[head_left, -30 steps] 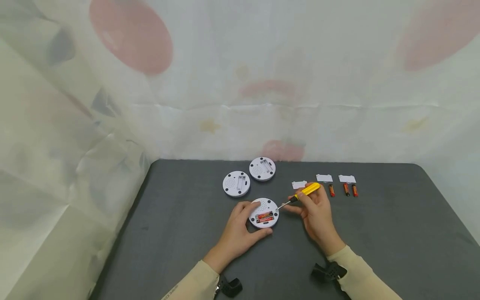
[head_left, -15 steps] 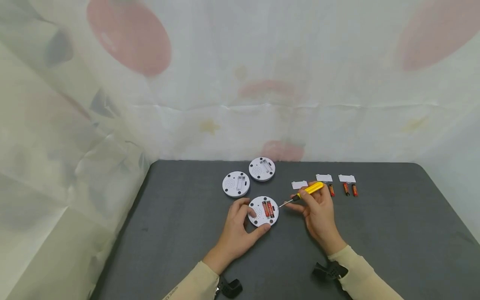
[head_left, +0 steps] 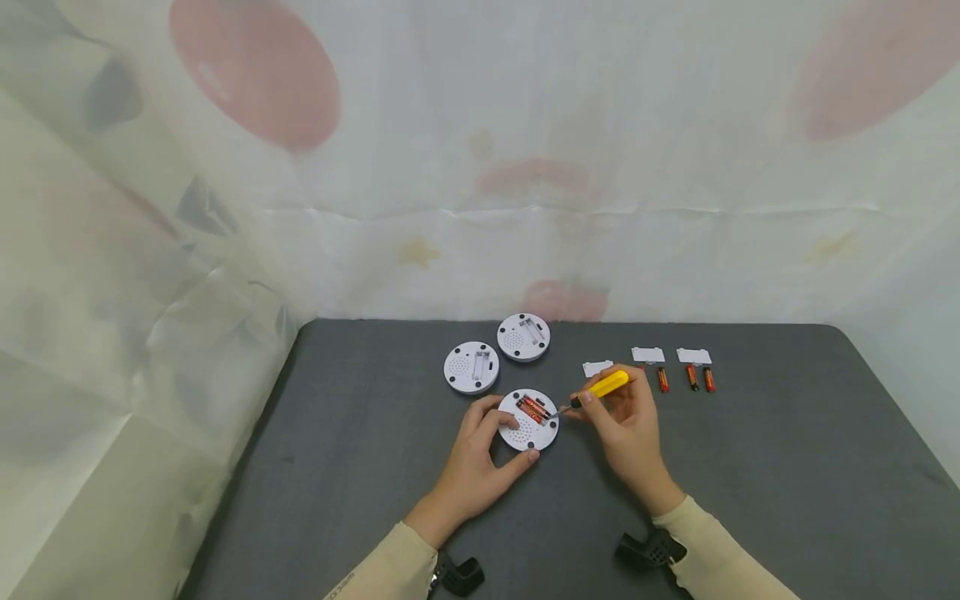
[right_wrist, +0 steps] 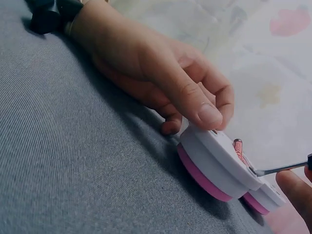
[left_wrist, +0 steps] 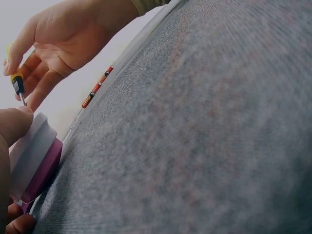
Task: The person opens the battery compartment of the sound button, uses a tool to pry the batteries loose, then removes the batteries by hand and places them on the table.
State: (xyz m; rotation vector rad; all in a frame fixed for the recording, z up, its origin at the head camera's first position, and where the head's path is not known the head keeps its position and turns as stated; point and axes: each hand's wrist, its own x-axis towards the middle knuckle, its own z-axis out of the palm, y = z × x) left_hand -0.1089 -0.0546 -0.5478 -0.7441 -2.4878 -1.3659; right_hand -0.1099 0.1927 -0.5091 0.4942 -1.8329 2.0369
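Observation:
My left hand (head_left: 474, 471) grips a round white battery-powered device (head_left: 536, 437) from the left, fingertips on its top and thumb at its near edge. The device shows a pink base (right_wrist: 202, 175) in the right wrist view. Two red batteries (head_left: 533, 409) lie slanted in its open compartment. My right hand (head_left: 632, 442) holds a screwdriver (head_left: 609, 384) by its yellow handle. The metal tip (right_wrist: 265, 172) is right at the compartment, near the battery ends.
Two similar white devices (head_left: 471, 367) with open compartments, one behind the other, stand at the back left. White battery covers (head_left: 693, 357) and several loose red batteries (head_left: 709, 380) lie at the back right. A patterned sheet (head_left: 465, 150) hangs behind the table.
The device has turned counterclockwise under my left hand, bringing its battery compartment from the near side to the far side. My right hand has moved the screwdriver slightly left, toward the batteries.

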